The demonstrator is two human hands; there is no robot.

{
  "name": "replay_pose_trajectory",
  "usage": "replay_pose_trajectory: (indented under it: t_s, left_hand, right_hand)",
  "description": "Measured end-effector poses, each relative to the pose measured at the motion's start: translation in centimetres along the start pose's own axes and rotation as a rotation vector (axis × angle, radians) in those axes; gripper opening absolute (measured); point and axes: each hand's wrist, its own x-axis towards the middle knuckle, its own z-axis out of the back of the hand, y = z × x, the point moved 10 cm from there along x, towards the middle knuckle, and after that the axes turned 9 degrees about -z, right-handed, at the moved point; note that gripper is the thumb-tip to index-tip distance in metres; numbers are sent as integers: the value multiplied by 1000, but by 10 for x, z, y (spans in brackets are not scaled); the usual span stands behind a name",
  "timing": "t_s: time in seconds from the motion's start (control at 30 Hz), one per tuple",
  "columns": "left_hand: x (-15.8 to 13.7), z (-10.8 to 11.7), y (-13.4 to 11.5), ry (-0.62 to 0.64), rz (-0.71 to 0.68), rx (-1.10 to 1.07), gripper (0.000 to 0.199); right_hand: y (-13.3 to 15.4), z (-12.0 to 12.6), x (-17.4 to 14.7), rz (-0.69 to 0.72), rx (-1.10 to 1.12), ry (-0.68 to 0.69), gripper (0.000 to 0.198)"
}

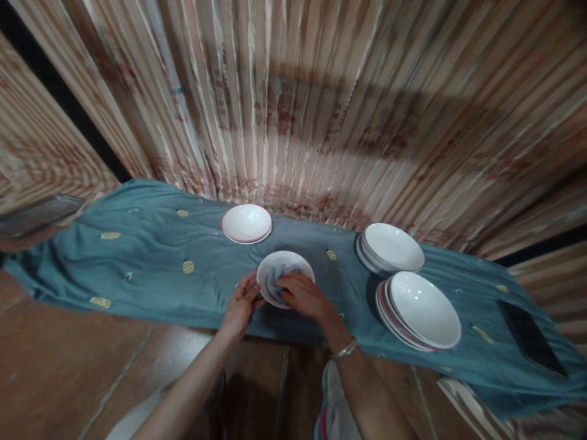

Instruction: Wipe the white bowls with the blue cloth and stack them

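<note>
A white bowl point(263, 276) is held near the front edge of the cloth-covered table, tilted a little toward me. My left hand point(244, 300) grips its left rim, with the thumb near the edge and the fingers partly hidden beneath. Inside the bowl my right hand point(300, 294) presses a bunched grey-blue cloth point(275, 282) against the inner wall. The fingers are closed on the cloth, and a bracelet circles that wrist. Just behind, a white dish with a red rim point(247, 223) rests on top of another dish.
To the right stand two stacks of white bowls, a rear stack point(393, 245) and a front stack point(425, 308). A dark flat object point(532, 336) lies at the right end of the blue-green tablecloth point(156, 263). Pleated curtains point(293, 110) hang behind. A clear tray point(39, 214) is at far left.
</note>
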Motion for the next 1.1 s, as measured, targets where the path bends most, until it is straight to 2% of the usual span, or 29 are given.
replay_pose_trajectory:
  t_s: [0.13,0.3,0.47,0.67,0.9,1.1]
  left_hand:
    - [0,-2,2,12,6,-58,66]
    - [-2,-4,1,29,9,-82,71]
    - [-3,-4,1,24,26,-83,75]
    - [-2,-7,0,57,11,-63,73]
    - [-3,-8,-1,60,9,-44,73]
    - [-4,-9,-2,47,14,-64,70]
  right_hand:
    - [9,-3,9,22,110,-10,29]
    - [22,2,17,14,177,-142,36]
    - [27,3,20,-12,68,-222,39]
    - [11,6,22,-117,-151,-278,41]
    - [-9,24,11,-288,-365,-250,34]
    - [-18,29,-4,-360,-494,-128,34]
